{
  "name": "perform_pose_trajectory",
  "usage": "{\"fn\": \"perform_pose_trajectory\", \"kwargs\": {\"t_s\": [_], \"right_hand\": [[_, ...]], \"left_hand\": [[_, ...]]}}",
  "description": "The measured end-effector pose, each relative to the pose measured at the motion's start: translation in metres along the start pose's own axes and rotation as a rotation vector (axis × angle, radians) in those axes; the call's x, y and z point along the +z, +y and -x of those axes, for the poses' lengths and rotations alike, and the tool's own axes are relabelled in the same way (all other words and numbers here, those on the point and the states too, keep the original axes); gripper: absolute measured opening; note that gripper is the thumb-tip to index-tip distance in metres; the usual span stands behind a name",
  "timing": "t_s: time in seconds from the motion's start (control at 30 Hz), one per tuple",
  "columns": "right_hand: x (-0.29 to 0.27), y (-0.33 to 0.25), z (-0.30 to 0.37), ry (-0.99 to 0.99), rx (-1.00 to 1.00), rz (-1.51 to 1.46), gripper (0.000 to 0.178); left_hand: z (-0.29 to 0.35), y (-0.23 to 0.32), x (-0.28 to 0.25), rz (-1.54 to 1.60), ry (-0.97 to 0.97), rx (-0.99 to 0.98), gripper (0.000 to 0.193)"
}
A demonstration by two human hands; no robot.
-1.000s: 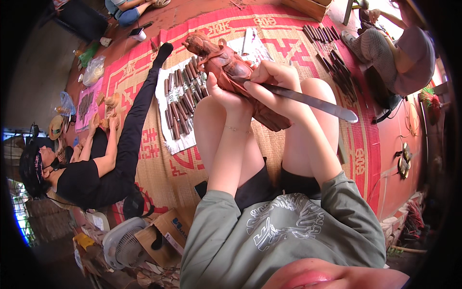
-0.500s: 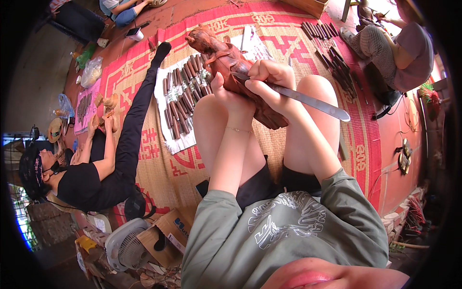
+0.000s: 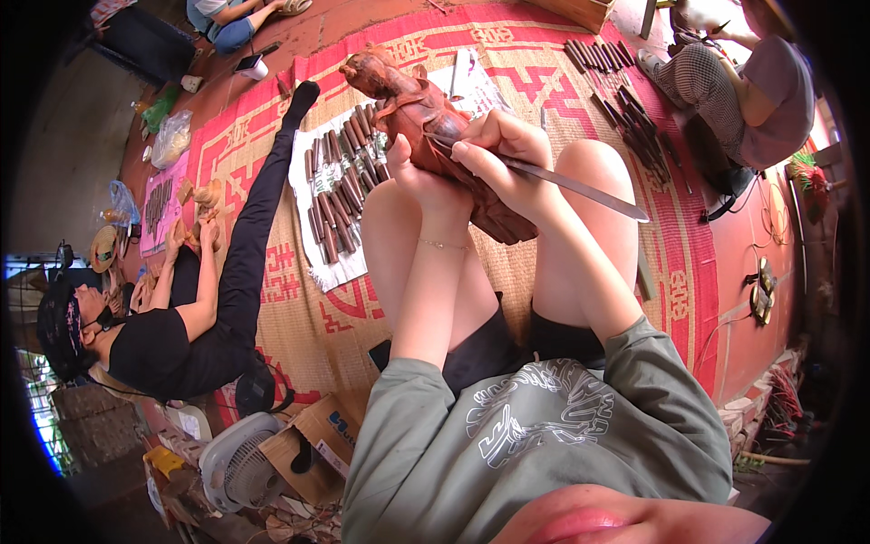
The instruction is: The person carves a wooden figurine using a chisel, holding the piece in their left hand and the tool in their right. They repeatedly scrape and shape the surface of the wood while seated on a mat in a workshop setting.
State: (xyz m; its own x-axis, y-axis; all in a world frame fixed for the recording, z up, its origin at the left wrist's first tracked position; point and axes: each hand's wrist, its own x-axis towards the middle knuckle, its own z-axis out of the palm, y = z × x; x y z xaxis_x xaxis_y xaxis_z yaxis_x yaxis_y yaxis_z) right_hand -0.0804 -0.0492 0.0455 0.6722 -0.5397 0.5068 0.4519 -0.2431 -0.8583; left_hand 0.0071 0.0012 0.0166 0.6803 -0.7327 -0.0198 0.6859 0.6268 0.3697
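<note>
A reddish-brown carved wooden figure (image 3: 422, 113) leans over my knees, its head at the upper left and its base between my legs. My left hand (image 3: 433, 192) grips its lower body from the left, thumb up along its side. In my right hand (image 3: 509, 156) is a flat steel carving knife (image 3: 589, 193), pinched between thumb and fingers. Its long shank slants out to the lower right past my right knee. The working tip lies against the figure's middle, mostly hidden by my fingers.
Several wood-handled chisels (image 3: 343, 204) lie on a white cloth (image 3: 319, 274) left of my knees. More tools (image 3: 634, 136) lie on the mat (image 3: 272, 335) at right. A person in black (image 3: 172, 349) sits at left, another person (image 3: 779, 100) at far right. A fan (image 3: 240, 462) and cardboard box (image 3: 308, 453) stand lower left.
The figure and both hands have shifted slightly left. The carving knife has rolled, so its shank now shows narrower, and my right thumb sits closer over its tip.
</note>
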Motion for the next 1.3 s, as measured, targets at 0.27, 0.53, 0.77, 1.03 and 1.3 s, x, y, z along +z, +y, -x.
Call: {"fn": "perform_pose_trajectory", "kwargs": {"t_s": [0.27,0.53,0.77,1.03,1.3], "right_hand": [[-0.002,-0.004,-0.002,-0.043,0.010,0.044,0.022],[-0.006,-0.001,0.005,-0.062,-0.022,-0.027,0.023],[-0.006,0.001,-0.001,-0.025,-0.079,0.157,0.017],[-0.012,0.003,0.003,-0.068,-0.072,0.167,0.016],[-0.006,0.001,-0.003,-0.012,-0.244,0.319,0.015]], "left_hand": [[0.003,-0.001,0.004,-0.064,-0.015,0.027,0.072],[0.000,0.001,0.005,-0.107,-0.029,0.022,0.073],[0.001,0.001,0.006,-0.007,0.027,-0.041,0.073],[0.002,-0.001,0.002,-0.059,-0.025,-0.016,0.071],[-0.002,0.001,0.000,-0.023,0.017,-0.057,0.062]]}}
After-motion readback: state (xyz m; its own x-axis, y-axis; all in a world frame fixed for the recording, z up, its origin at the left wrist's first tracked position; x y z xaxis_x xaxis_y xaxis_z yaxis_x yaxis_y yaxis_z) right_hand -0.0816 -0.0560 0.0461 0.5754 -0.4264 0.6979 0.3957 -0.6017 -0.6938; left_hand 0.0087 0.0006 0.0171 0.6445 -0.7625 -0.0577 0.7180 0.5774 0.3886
